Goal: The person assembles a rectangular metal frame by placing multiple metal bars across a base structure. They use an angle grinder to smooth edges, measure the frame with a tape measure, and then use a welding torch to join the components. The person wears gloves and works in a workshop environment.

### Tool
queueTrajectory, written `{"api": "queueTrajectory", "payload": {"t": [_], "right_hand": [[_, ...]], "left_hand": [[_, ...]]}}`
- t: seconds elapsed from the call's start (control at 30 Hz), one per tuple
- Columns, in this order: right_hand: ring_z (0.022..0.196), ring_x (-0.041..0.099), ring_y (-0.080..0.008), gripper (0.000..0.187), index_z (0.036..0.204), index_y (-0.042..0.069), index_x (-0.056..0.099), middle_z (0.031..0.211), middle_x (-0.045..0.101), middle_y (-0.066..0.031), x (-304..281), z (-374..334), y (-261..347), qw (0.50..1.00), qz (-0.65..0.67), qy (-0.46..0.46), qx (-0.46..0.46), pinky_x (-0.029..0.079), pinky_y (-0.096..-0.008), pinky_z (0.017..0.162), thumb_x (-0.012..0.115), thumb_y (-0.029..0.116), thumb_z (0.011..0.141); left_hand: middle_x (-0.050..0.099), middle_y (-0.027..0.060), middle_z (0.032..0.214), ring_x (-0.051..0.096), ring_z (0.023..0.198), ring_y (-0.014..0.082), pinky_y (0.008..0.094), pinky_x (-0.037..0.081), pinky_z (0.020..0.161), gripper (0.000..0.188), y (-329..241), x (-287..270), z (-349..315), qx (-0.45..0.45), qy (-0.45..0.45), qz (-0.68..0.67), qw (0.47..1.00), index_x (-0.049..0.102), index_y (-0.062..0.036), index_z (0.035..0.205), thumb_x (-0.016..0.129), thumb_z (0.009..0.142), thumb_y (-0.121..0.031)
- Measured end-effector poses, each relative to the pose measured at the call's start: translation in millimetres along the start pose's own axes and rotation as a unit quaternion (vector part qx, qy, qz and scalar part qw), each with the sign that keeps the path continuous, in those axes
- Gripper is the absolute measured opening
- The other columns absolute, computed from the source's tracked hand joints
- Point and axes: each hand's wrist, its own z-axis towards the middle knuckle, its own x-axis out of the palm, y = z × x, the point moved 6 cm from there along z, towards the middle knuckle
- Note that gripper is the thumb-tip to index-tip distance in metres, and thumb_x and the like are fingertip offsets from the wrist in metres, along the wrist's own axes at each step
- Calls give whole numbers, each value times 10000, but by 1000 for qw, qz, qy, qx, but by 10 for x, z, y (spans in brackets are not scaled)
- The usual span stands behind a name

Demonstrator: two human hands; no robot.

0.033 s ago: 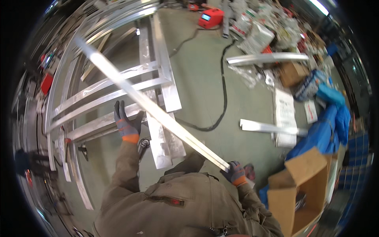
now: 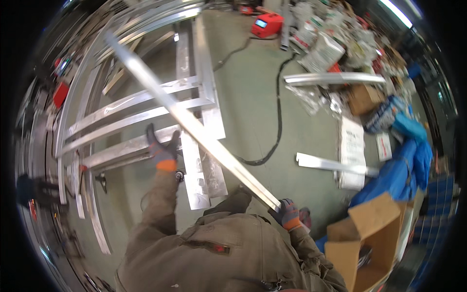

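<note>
My right hand (image 2: 289,214), in a grey glove with an orange cuff, is closed around the near end of a long, straight metal bar (image 2: 194,127). From that grip the bar slants away to the far left, passing over a silvery metal frame (image 2: 138,114). My left hand (image 2: 163,148), gloved alike, holds nothing and has its fingers spread. It is at the frame's near rail, left of the bar; whether it touches the rail I cannot tell. A flat metal strip (image 2: 194,182) sticks out from the frame toward my body.
A black cable (image 2: 279,107) curves across the floor, and a red machine (image 2: 267,25) stands at the back. Right of me are a metal profile (image 2: 316,161), an open cardboard box (image 2: 340,253), a blue tarp (image 2: 389,173) and heaped plastic bags (image 2: 323,52).
The bar's far end has swung slightly farther away and to the right. My left hand has shifted a little, still spread. The whole view has moved slightly.
</note>
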Motion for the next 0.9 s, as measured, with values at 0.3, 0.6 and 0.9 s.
{"api": "queueTrajectory", "payload": {"t": [0.3, 0.6, 0.9], "right_hand": [[949, 665, -437, 526, 963, 31, 708, 957, 700, -201, -505, 2593, -171, 999, 36, 9, 6, 544, -540, 811, 899, 479, 764], [1139, 693, -389, 823, 1501, 45, 556, 1230, 720, -223, -923, 4470, -192, 939, 140, 113, -295, 556, -462, 967, 879, 407, 836], [1179, 708, -284, 1070, 1622, -17, 403, 1329, 710, -231, -785, 6433, -722, 826, 230, 483, -176, 556, -388, 1003, 883, 499, 817]], "left_hand": [[624, 172, 1462, 629, 1276, 345, 492, 562, 986, 912, -1385, 2543, -1993, -512, 525, -219, 644, 478, -88, 1541, 901, 835, -479], [744, 142, 1102, 756, 944, 245, 377, 644, 783, 679, -1297, 3541, -758, -489, 254, -406, 730, 612, 18, 1309, 926, 831, -349], [621, 122, 1346, 663, 1186, 262, 485, 575, 1027, 815, -1214, 4364, 35, -568, 110, -449, 681, 492, -80, 1476, 848, 867, -487]]}}
